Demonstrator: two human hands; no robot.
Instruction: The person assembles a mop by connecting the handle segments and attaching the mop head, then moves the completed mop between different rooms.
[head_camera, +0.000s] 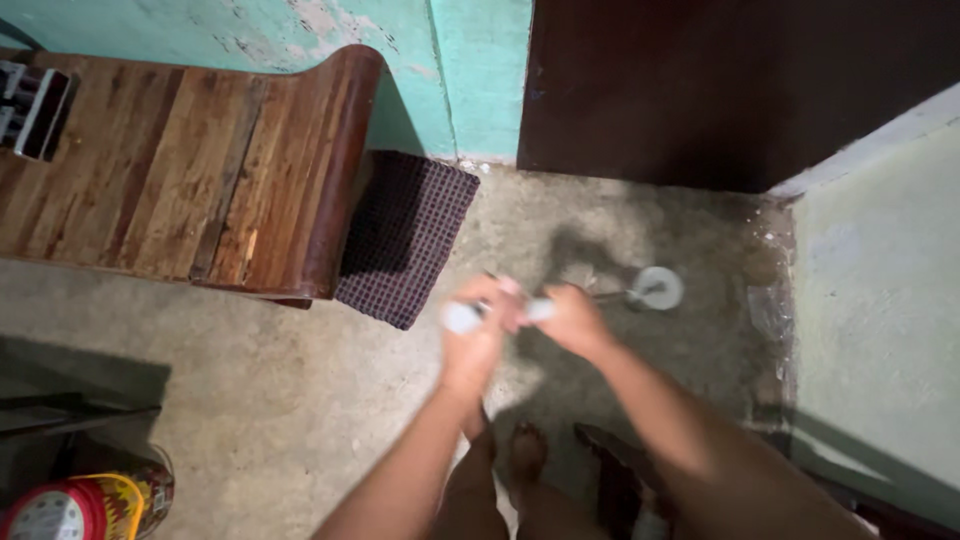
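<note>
Both of my forearms rise from the bottom edge, with my bare feet (525, 455) on the concrete floor (300, 400) below them. My left hand (475, 335) is clenched around the pale handle (462, 318) of a long-handled tool, whose rounded end sticks out past my fingers on the side toward the wooden bench (180, 165). My right hand (572, 318) is closed on the same handle just beside the left, the two hands nearly touching; both are blurred, so I cannot tell exactly how the fingers lie. From my right hand a thin rod runs away from the bench to a pale round head (657, 288), which sits low over the floor; whether it touches the concrete I cannot tell.

Against the near end of the bench hangs a dark checked cloth (405, 240), between the bench and my hands. Beyond the bench stands a peeling turquoise wall (400, 50), and next to that, farther from the bench, a dark brown door (730, 90). A pale green wall (880, 300) closes the side well apart from the bench. Below the bench, at the bottom corner, stands a red and yellow container (80, 505).
</note>
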